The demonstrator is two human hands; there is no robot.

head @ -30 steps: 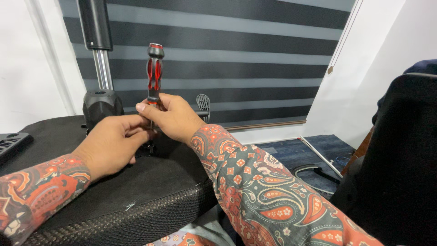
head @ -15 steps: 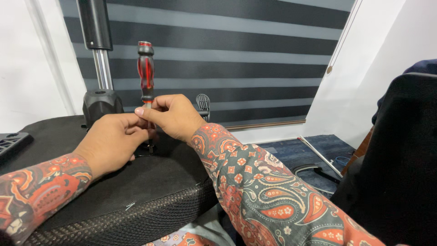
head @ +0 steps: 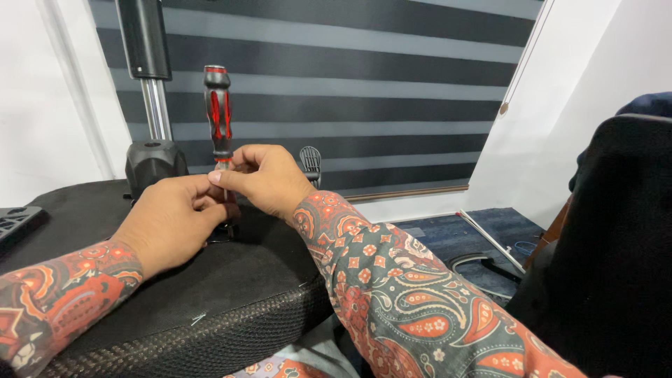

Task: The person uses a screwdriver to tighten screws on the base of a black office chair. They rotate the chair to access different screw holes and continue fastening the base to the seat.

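Fingers of the right hand pinch the upright red-and-black screwdriver low on its shaft, steadying it, while the left hand curls closed around its base on the black seat cushion.

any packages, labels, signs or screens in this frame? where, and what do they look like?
None in view: no package, label, sign or screen.
Nearest things: the right hand pinches a red-and-black screwdriver upright by its shaft, the left hand beside it on a black upturned chair seat, with a grey striped blind behind.
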